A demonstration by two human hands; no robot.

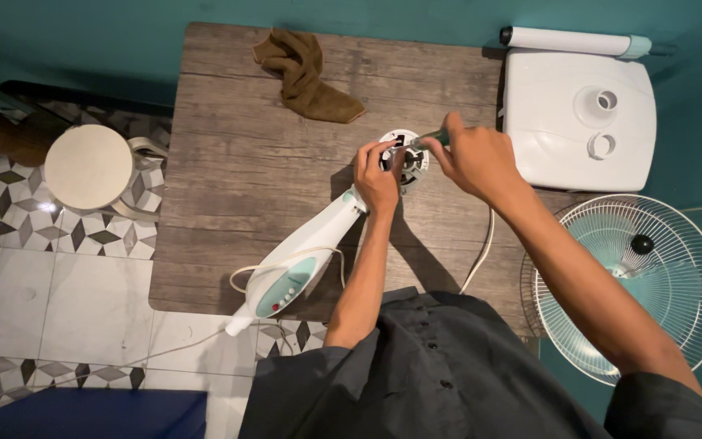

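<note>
A white fan stand with a pale green control panel (290, 280) lies across the wooden table (245, 154). Its round motor head (413, 159) faces up near the table's middle. My left hand (377, 179) grips the side of that head. My right hand (474, 157) holds a screwdriver with a greenish handle (429, 140), its tip down on the head's top.
A brown cloth (304, 75) lies at the table's far edge. A white fan base (578, 114) with a white pole (566, 39) sits at the right. A wire fan guard with blades (631, 280) lies on the floor at the right. A round stool (88, 167) stands on the left.
</note>
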